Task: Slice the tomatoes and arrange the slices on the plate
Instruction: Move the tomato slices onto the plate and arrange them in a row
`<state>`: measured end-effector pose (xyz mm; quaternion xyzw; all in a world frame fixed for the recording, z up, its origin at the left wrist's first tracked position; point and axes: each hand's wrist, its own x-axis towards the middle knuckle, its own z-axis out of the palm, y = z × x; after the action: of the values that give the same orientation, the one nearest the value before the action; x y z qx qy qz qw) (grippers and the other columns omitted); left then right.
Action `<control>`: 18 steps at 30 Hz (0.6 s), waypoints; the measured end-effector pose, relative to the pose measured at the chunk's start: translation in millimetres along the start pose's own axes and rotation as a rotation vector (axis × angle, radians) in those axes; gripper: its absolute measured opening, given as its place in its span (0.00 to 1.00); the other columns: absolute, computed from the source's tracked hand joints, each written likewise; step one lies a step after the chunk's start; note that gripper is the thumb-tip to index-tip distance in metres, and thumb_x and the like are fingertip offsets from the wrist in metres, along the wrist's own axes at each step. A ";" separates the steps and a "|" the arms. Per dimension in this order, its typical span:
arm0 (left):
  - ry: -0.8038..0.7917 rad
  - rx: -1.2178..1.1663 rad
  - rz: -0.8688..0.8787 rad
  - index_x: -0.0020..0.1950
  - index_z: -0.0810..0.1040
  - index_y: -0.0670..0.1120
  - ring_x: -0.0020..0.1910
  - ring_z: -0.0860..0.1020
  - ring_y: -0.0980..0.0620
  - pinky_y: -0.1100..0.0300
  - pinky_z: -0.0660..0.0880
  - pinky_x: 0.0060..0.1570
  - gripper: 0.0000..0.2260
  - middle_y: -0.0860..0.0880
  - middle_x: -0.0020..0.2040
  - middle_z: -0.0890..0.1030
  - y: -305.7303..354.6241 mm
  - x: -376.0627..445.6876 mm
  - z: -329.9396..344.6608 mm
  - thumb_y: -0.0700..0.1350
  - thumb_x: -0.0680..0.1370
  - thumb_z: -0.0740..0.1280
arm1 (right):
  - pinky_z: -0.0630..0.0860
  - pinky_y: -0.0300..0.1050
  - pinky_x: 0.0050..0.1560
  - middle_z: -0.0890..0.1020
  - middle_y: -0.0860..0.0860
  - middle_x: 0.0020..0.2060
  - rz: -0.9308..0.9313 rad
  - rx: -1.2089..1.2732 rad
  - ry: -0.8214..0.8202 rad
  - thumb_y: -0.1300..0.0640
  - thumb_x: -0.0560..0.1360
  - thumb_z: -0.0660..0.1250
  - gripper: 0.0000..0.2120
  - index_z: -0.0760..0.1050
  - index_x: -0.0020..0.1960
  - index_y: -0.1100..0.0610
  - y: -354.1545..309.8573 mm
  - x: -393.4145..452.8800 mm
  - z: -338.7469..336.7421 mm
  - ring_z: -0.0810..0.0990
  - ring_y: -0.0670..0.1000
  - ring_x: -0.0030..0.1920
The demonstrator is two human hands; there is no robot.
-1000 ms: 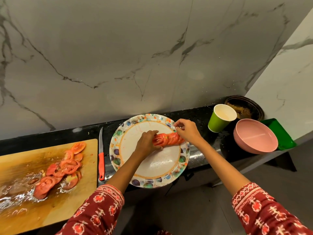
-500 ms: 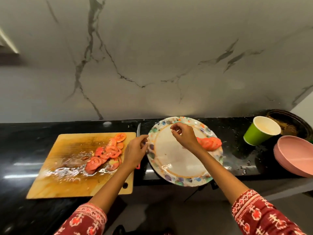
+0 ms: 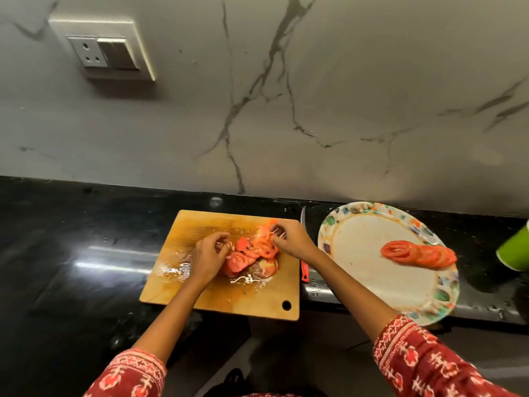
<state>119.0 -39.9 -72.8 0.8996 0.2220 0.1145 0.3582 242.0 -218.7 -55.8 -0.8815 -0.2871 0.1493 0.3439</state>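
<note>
A pile of tomato slices [image 3: 252,255] lies on the wet wooden cutting board [image 3: 217,293]. My left hand [image 3: 207,257] curls its fingers onto the left side of the pile. My right hand [image 3: 292,239] pinches slices at the pile's upper right edge. A row of overlapping tomato slices [image 3: 419,255] lies on the right part of the patterned round plate [image 3: 363,239], which sits to the right of the board.
A knife with a red handle [image 3: 305,272] lies between board and plate, mostly hidden by my right forearm. A green cup [image 3: 515,250] shows at the right edge. The black counter's front edge runs close under board and plate. A wall socket [image 3: 103,51] is upper left.
Both hands left the plate and moved left to the cutting board, now on the loose slices. The view swung left; the row of slices stays on the plate.
</note>
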 end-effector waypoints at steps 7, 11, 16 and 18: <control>-0.138 -0.067 0.078 0.60 0.77 0.45 0.45 0.77 0.57 0.67 0.73 0.44 0.15 0.49 0.52 0.80 -18.0 11.2 -15.9 0.38 0.74 0.68 | 0.73 0.44 0.43 0.80 0.55 0.48 0.055 -0.244 -0.084 0.63 0.71 0.68 0.07 0.77 0.49 0.58 -17.3 9.4 20.3 0.76 0.51 0.45; -0.189 -0.136 0.100 0.60 0.76 0.45 0.47 0.77 0.56 0.63 0.76 0.48 0.14 0.50 0.52 0.80 -23.9 15.7 -21.9 0.39 0.74 0.68 | 0.70 0.39 0.40 0.80 0.55 0.46 0.038 -0.214 -0.123 0.63 0.72 0.70 0.07 0.77 0.49 0.61 -30.7 12.5 8.3 0.74 0.47 0.43; -0.270 -0.283 0.192 0.61 0.75 0.46 0.49 0.76 0.58 0.66 0.76 0.46 0.16 0.53 0.50 0.78 -11.8 24.8 -30.8 0.43 0.74 0.69 | 0.73 0.35 0.39 0.77 0.51 0.39 0.008 0.003 -0.206 0.65 0.73 0.69 0.07 0.76 0.50 0.64 -65.5 20.3 -8.4 0.76 0.46 0.40; -0.266 -0.301 0.220 0.58 0.77 0.46 0.48 0.77 0.58 0.68 0.75 0.44 0.13 0.52 0.49 0.79 -6.1 28.6 -32.4 0.42 0.74 0.69 | 0.74 0.32 0.36 0.78 0.50 0.39 0.020 0.079 -0.277 0.65 0.74 0.67 0.06 0.76 0.51 0.64 -77.2 20.3 -9.5 0.78 0.45 0.39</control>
<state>130.3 -3.0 -52.4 0.8620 0.0538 0.0648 0.4999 231.3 -165.1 3.1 -0.8410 -0.3170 0.2839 0.3342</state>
